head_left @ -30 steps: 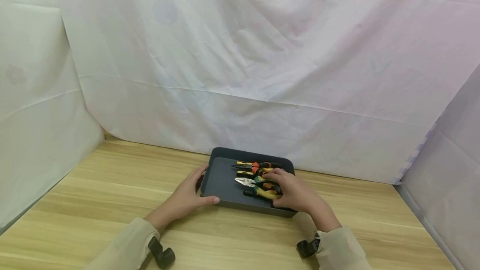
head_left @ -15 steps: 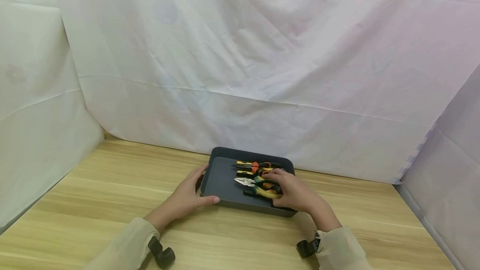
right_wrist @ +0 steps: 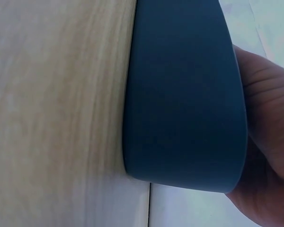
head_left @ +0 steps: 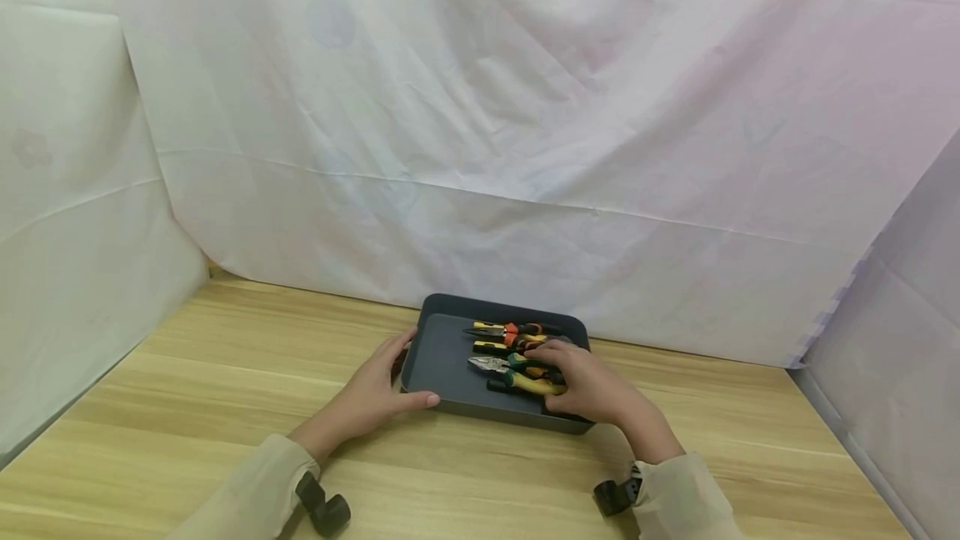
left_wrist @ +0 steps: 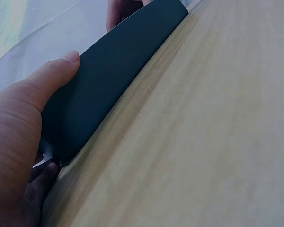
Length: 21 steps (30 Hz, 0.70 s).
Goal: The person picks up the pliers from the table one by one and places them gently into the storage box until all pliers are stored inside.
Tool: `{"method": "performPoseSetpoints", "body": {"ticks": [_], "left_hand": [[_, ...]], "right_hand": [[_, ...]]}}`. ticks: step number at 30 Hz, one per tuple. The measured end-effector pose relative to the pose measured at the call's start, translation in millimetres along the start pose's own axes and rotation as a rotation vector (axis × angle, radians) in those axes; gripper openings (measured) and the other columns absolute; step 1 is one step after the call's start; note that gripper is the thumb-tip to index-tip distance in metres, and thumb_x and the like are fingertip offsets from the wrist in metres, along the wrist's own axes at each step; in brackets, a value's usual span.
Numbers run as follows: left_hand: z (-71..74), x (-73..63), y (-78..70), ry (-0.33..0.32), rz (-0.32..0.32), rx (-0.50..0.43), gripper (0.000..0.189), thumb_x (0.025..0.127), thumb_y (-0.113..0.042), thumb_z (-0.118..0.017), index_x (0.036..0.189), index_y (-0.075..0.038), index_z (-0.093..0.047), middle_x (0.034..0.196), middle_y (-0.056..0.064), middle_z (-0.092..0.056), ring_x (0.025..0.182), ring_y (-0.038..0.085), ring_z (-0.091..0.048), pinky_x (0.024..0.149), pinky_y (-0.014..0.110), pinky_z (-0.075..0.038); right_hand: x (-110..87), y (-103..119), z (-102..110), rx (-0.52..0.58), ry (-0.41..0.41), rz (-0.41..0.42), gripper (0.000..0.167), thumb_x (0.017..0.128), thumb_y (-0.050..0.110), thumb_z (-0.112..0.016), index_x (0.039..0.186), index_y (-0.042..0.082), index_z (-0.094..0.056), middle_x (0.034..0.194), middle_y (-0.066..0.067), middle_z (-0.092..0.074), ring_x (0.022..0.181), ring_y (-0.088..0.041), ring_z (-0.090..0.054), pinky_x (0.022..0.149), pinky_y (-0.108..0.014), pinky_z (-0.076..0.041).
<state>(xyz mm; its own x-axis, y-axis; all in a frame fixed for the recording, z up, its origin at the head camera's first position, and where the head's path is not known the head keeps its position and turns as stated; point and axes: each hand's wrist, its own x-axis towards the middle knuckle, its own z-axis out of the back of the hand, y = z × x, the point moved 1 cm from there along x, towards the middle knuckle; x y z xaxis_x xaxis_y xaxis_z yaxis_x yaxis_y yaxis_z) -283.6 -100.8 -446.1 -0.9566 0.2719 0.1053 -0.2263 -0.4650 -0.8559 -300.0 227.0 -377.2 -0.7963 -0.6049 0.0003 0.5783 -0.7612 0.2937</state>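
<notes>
A dark grey tray [head_left: 447, 361] sits on the wooden table. My left hand [head_left: 369, 397] holds its left near corner, thumb on the near rim and fingers along the left wall. Inside the tray, my right hand [head_left: 592, 382] reaches over the right wall and grips the handles of silver-nosed combination pliers [head_left: 517, 380], covered in green and yellow. Behind these lie long-nose pliers [head_left: 510, 331] with orange and black handles. Another black and yellow tool [head_left: 491, 347] lies between them, partly hidden by my fingers. In the right wrist view, the tray wall [right_wrist: 184, 94] hides my fingertips.
A pale cloth [head_left: 480, 148] hangs right behind the tray, and more cloth closes off both sides. The wooden tabletop [head_left: 465, 482] stretches in front of the tray and to its left and right. Dark wrist cameras [head_left: 324, 507] are strapped over the sleeves.
The combination pliers have shifted very slightly in my right hand's grip. Both hands and the tray keep their places.
</notes>
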Motion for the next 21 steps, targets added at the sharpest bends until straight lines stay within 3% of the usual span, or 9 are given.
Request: {"method": "performPoseSetpoints", "body": {"ticks": [16,21], "left_hand": [[1.8,-1.7,3.7,-0.006,-0.007,0.002,0.112,0.076,-0.050,-0.086,0.161,-0.012,-0.025,0.164,0.018,-0.031,0.146,0.039,-0.042,0.119,0.054,-0.038],[-0.7,-0.4,0.2,-0.002,-0.005,0.011,0.113,0.075,-0.050,-0.087,0.161,-0.012,-0.025,0.164,0.018,-0.032,0.146,0.039,-0.042,0.119,0.055,-0.038]], "right_hand": [[0.1,0.7,2.5,-0.013,-0.016,0.034,0.053,0.085,0.010,-0.078,0.136,0.008,-0.063,0.137,-0.011,-0.061,0.120,-0.031,-0.063,0.093,-0.049,-0.057],[-5.7,-1.1,5.5,-0.004,-0.013,0.002,0.055,0.086,0.011,-0.079,0.137,0.010,-0.062,0.138,-0.012,-0.061,0.122,-0.033,-0.062,0.092,-0.049,-0.057]]}}
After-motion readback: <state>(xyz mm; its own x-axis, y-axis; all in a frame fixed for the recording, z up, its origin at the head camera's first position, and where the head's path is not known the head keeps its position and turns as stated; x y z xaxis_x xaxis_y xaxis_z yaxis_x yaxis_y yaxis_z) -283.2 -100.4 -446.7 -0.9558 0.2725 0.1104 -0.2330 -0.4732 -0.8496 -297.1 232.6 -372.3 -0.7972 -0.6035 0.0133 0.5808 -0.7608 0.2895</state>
